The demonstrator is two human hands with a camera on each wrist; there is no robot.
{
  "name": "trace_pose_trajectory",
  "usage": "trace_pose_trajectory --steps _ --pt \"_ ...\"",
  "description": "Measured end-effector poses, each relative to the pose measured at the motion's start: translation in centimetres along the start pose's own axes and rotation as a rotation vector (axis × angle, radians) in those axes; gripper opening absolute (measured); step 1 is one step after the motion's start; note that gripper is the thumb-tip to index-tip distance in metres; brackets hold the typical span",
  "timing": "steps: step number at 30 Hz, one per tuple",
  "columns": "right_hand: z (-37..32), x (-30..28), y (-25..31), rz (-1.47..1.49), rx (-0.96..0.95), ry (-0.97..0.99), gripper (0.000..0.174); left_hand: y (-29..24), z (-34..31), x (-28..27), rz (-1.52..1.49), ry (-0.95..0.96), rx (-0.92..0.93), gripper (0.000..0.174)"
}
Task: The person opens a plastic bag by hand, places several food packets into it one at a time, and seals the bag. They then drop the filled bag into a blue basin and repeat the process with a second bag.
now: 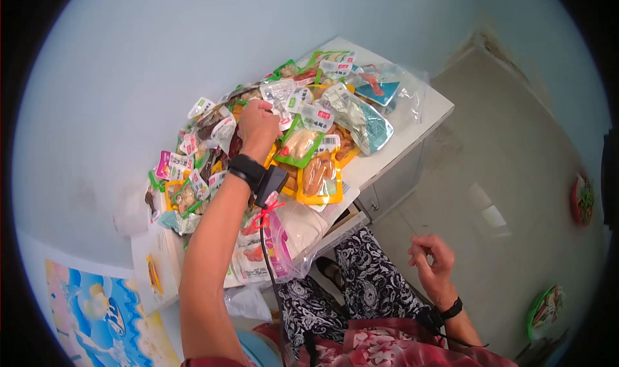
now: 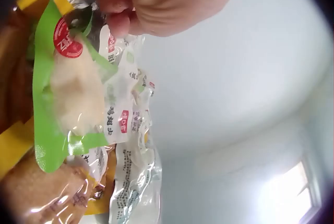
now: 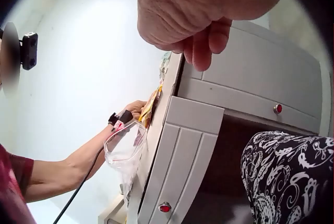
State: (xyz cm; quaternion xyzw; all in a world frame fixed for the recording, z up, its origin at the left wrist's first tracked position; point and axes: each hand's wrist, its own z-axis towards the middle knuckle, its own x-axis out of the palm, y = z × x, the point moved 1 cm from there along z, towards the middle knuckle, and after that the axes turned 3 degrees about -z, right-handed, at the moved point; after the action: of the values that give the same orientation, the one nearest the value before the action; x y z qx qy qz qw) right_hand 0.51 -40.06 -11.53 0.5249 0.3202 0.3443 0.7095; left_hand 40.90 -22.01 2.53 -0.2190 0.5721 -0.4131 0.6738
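My left hand [image 1: 258, 133] is in among a heap of sealed food packets on a white cabinet top, its fingers curled down at them. Close by its fingertips lies a green-edged packet [image 2: 78, 88] with a pale piece of food inside; I cannot tell whether the fingers pinch a packet. A yellow-edged packet [image 1: 319, 177] with brown food lies nearer to me, and a silvery-and-teal packet [image 1: 361, 122] is to the right. My right hand [image 1: 433, 264] hangs off to the right, away from the cabinet, its fingers loosely curled and holding nothing.
The cabinet top [image 1: 429, 112] stands against a pale wall. Clear plastic bags and a pink-and-white package [image 1: 274, 241] lie at its near edge. Below are grey drawers and doors with red knobs [image 3: 277, 109]. A red bowl [image 1: 581, 200] and a green basket [image 1: 534, 312] stand at right.
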Motion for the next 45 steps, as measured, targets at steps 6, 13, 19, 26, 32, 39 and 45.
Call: trace_pose_trajectory --steps 6,13,19,26,32,39,45 --pt "1.1 1.1 1.6 -0.091 -0.127 0.066 0.021 -2.4 -1.8 -4.6 -0.179 -0.14 0.298 0.017" --pt "3.0 4.5 5.7 0.193 0.058 0.226 0.019 -6.9 -13.2 -11.5 0.007 -0.361 0.619 0.018" --pt "3.8 9.1 12.6 0.85 0.331 0.65 0.052 -5.8 -26.6 -13.8 0.526 -0.42 0.99 0.023" --pt "-0.6 12.2 14.5 0.87 0.571 0.588 0.037 -0.7 -34.2 -15.1 0.44 -0.287 0.95 0.031" --pt "-1.8 11.3 12.8 0.627 0.475 0.56 0.031 0.8 -37.4 -14.0 0.318 -0.226 0.861 0.03" --pt "1.5 5.9 8.6 0.518 0.293 0.146 0.023 -0.6 -35.2 -12.6 0.359 -0.354 0.538 0.028" --pt "2.2 3.3 7.0 0.445 0.261 0.088 0.023 -3.9 -32.4 -8.9 0.397 -0.325 0.469 0.044"
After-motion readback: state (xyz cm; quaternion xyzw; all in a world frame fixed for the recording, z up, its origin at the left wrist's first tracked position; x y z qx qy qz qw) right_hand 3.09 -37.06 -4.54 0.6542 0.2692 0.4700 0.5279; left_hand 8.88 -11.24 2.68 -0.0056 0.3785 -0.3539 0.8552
